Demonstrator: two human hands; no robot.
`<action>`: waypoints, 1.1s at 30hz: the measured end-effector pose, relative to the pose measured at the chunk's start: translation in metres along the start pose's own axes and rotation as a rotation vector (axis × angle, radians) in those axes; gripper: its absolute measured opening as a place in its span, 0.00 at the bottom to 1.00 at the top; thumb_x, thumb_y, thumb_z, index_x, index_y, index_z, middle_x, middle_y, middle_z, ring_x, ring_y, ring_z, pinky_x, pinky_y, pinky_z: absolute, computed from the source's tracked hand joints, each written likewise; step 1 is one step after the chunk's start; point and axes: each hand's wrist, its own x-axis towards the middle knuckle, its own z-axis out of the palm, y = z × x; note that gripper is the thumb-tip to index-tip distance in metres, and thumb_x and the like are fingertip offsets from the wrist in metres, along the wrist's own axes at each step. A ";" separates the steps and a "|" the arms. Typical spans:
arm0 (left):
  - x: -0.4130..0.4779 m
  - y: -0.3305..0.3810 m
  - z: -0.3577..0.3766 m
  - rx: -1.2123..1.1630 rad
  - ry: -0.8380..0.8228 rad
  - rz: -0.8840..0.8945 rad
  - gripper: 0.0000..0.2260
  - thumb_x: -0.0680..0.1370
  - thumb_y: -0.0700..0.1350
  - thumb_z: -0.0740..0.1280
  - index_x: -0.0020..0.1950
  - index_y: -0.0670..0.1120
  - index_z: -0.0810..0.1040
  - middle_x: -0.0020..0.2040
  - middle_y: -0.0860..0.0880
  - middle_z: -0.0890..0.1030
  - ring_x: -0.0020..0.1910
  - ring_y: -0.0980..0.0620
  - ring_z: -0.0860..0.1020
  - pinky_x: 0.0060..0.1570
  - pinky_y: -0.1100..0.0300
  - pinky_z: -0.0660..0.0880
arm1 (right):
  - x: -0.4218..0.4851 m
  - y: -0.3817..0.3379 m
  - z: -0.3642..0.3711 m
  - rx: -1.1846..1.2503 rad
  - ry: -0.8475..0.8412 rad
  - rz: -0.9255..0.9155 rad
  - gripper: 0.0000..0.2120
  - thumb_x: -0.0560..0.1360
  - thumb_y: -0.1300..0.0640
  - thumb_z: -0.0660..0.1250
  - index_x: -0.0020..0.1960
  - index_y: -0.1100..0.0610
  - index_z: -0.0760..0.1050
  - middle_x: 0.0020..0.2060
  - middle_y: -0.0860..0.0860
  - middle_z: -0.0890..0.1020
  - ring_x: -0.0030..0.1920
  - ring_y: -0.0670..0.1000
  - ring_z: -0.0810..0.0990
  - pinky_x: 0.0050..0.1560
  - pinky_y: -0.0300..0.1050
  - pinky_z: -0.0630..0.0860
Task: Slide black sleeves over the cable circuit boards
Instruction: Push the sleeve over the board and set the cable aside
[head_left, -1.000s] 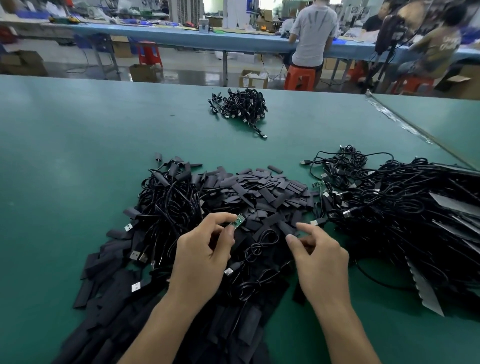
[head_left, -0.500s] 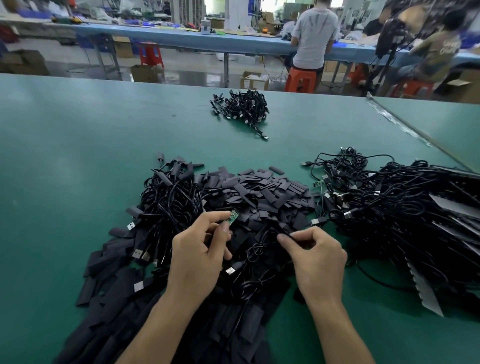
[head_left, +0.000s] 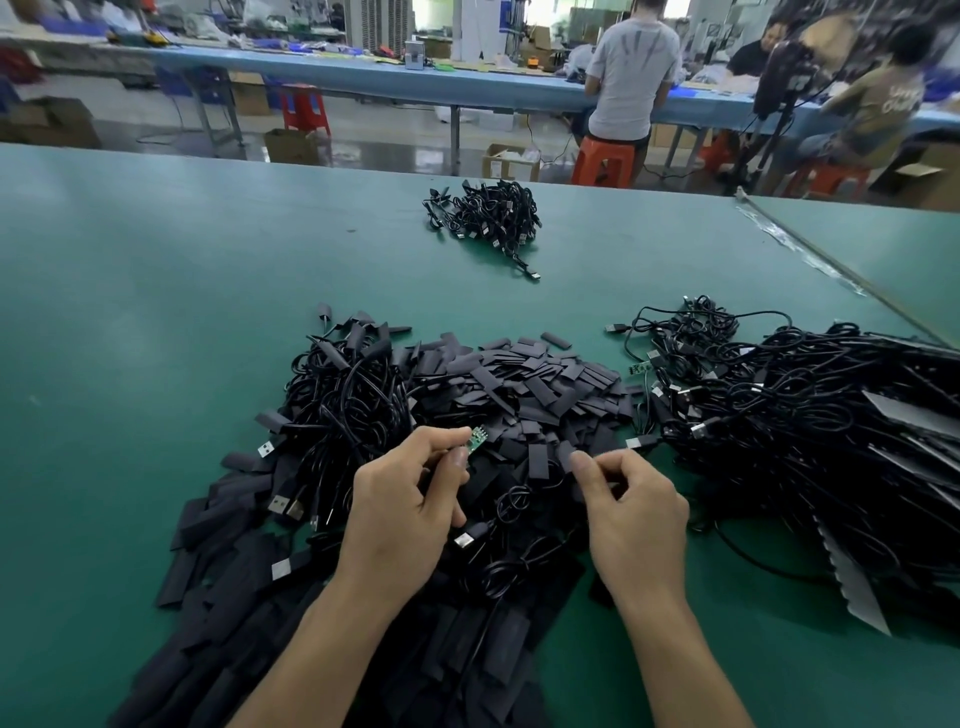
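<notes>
Around, cable tangle (head_left: 805, 415) right of the sleeve heap (head_left: 524, 379), small bundle (head_left: 485, 213) beyond.

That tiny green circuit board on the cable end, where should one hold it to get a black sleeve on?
Probably pinch it at its cable end, coming from the near side, as the left hand does: the small green circuit board then pokes out free toward the flat black sleeve that the right hand pinches.
</notes>
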 end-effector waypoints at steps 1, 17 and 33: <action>0.000 0.000 0.000 -0.002 0.003 0.002 0.16 0.81 0.40 0.66 0.54 0.64 0.77 0.43 0.58 0.81 0.28 0.55 0.80 0.26 0.68 0.74 | 0.000 -0.001 0.001 -0.053 -0.011 -0.012 0.06 0.77 0.47 0.68 0.45 0.48 0.80 0.38 0.41 0.80 0.41 0.43 0.78 0.44 0.43 0.77; 0.000 0.000 0.001 -0.007 -0.007 0.003 0.16 0.81 0.41 0.66 0.53 0.65 0.77 0.42 0.57 0.82 0.27 0.56 0.79 0.26 0.68 0.74 | 0.045 -0.031 0.014 -0.132 -0.243 0.226 0.16 0.77 0.55 0.71 0.63 0.55 0.78 0.40 0.43 0.78 0.49 0.50 0.79 0.52 0.46 0.76; -0.002 -0.001 0.002 -0.008 -0.004 0.009 0.16 0.81 0.41 0.66 0.53 0.65 0.76 0.39 0.60 0.81 0.30 0.55 0.81 0.30 0.68 0.77 | 0.021 -0.011 -0.003 -0.137 -0.141 0.065 0.14 0.74 0.65 0.69 0.55 0.51 0.84 0.42 0.44 0.83 0.39 0.37 0.79 0.35 0.22 0.68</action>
